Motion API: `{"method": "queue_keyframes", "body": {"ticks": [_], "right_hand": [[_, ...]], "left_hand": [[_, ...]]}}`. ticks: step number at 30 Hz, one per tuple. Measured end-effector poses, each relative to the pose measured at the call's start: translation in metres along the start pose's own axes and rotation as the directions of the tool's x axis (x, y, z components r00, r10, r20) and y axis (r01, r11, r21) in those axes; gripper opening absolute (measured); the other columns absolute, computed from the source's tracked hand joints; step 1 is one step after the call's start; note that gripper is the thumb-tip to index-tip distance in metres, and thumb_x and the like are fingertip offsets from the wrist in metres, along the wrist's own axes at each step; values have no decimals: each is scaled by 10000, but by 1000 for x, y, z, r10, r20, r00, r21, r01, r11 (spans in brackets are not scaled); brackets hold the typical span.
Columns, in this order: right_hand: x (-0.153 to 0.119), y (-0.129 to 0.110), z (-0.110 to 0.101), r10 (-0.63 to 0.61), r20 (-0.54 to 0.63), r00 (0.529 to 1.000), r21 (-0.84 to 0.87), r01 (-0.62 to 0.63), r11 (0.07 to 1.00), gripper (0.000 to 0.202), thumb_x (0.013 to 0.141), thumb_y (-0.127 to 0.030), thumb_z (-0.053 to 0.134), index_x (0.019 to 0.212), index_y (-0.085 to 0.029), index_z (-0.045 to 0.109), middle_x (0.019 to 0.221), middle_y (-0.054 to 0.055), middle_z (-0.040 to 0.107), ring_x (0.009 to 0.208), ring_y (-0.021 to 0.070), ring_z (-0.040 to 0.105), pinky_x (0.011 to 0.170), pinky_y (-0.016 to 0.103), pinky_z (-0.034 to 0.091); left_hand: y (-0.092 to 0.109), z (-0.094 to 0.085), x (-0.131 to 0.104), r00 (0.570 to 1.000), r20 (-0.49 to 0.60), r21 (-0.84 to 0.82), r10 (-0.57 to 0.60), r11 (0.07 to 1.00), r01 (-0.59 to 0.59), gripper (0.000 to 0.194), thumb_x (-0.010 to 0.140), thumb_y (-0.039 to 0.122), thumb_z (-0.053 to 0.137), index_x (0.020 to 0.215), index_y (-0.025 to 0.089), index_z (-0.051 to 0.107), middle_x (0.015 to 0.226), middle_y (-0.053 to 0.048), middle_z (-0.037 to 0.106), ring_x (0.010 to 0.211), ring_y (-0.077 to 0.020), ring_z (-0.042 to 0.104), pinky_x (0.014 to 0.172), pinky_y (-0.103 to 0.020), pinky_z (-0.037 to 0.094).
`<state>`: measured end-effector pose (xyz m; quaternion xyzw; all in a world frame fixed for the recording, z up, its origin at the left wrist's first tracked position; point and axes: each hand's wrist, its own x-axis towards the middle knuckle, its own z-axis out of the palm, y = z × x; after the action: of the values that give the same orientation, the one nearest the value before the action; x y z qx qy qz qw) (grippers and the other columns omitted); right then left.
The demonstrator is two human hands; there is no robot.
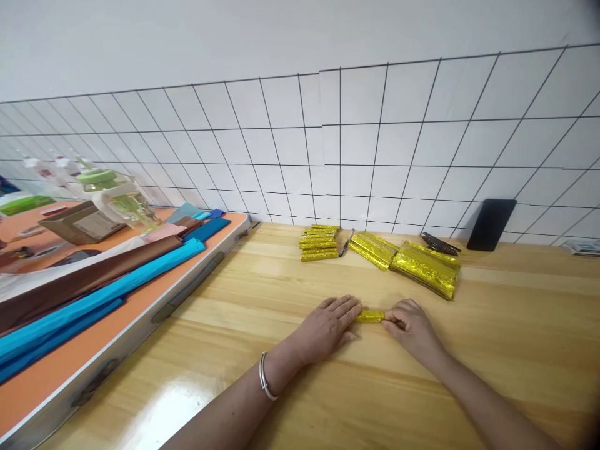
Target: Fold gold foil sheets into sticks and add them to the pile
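Observation:
A narrow folded strip of shiny gold foil [371, 317] lies on the wooden table between my hands. My left hand [330, 325] rests flat on the table, fingers stretched out and covering the strip's left end. Thumb and fingers of my right hand [412, 328] pinch the right end. Beyond my hands, several similar folded gold strips [319, 245] sit in a row. To their right are a flat gold foil piece [374, 250] and a thicker stack of gold foil sheets [426, 269]. What lies beneath my left fingers is hidden.
A dark hair clip [440, 244] sits behind the foil stack, and a pen [347, 242] lies beside the strips. A black phone [491, 225] leans on the tiled wall [360, 147]. On the left, an orange-topped table [154, 303] carries coloured fabric [154, 272], a cardboard box [87, 222] and a bottle [124, 200].

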<state>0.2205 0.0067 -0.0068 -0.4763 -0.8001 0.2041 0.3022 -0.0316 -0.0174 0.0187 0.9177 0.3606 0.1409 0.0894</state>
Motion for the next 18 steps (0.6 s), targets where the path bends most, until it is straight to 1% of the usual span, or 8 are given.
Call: {"method": "queue_keyframes", "body": {"ticks": [4, 6, 8, 10, 13, 16, 18], "right_hand": [[0, -1, 0, 5, -1, 1000, 25, -5, 1000, 105, 727, -277, 622, 628, -245, 629, 649, 22, 595, 714, 208, 500, 676, 336, 353], [0, -4, -1, 3, 1, 1000, 41, -3, 999, 124, 738, -277, 610, 620, -240, 616, 638, 16, 580, 707, 202, 504, 663, 326, 363], [-1, -10, -5, 23, 8, 1000, 100, -24, 995, 141, 750, -282, 598, 619, -233, 606, 640, 11, 566, 705, 196, 509, 659, 316, 374], [-1, -20, -10, 86, 26, 996, 215, -89, 973, 138, 756, -293, 598, 637, -225, 608, 672, 9, 562, 718, 190, 515, 678, 312, 382], [-3, -39, -20, 209, 70, 975, 394, -220, 892, 138, 757, -319, 609, 672, -211, 619, 770, 15, 560, 778, 186, 522, 728, 306, 380], [-6, -56, -26, 287, 155, 945, 568, -323, 757, 169, 740, -352, 632, 672, -197, 625, 916, 24, 560, 849, 187, 514, 759, 294, 377], [-8, -63, -28, 329, 216, 919, 638, -388, 666, 185, 730, -376, 641, 693, -195, 638, 970, 25, 564, 865, 188, 508, 765, 291, 376]], "left_hand": [[-1, 2, 1, 1000, -10, -30, 0, 1000, 0, 565, 897, 372, 443, 1404, 218, 249, 1417, -105, 366, 1324, -243, 291, 1058, -419, 237], [-2, 3, 2, 1000, -29, -54, -5, 999, 4, 553, 889, 346, 460, 1393, 225, 270, 1388, -102, 406, 1299, -244, 330, 1043, -420, 259], [-1, 3, 2, 998, -54, -73, -29, 997, 25, 556, 863, 305, 502, 1375, 226, 299, 1332, -105, 467, 1237, -243, 407, 1011, -411, 301], [2, 2, 2, 995, -73, -68, -69, 996, 64, 577, 831, 268, 541, 1359, 214, 315, 1240, -113, 535, 1130, -244, 493, 957, -402, 352], [14, -1, 4, 988, -79, -8, -130, 992, 130, 557, 817, 221, 542, 1332, 195, 332, 1090, -109, 595, 971, -242, 559, 857, -385, 406], [28, -5, 7, 983, -67, 57, -169, 983, 173, 457, 824, 199, 537, 1257, 190, 389, 978, -85, 611, 870, -235, 573, 765, -358, 431], [35, -7, 9, 981, -61, 88, -187, 978, 191, 344, 839, 207, 529, 1170, 194, 437, 913, -63, 611, 813, -226, 574, 702, -336, 435]]}}
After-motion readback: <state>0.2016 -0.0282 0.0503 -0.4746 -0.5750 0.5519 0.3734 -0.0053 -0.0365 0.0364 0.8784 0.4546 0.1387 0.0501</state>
